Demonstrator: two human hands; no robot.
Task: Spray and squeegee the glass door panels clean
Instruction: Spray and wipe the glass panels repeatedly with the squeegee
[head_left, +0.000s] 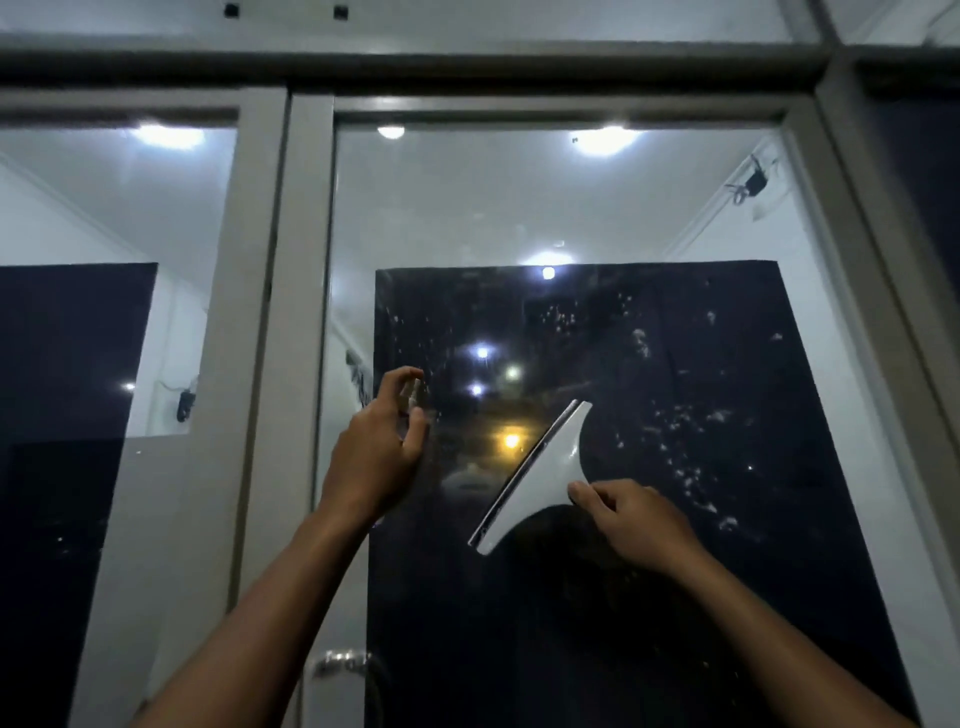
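Spraying, by the look of it, on the smooth right-hand glass door panel (649, 234) in its pale grey frame. Small clear spray bottle (413, 397), barely visible, gripped in the curled left hand (376, 457) near the panel's left edge, forefinger arched over the top. White droplets and specks scattered towards the right edge. White plastic squeegee (540, 470), flared with a straight tilted blade, pinched at its handle by the right hand (631, 519) at mid-panel. Next, probably: blade flat against wet glass, steady strokes.
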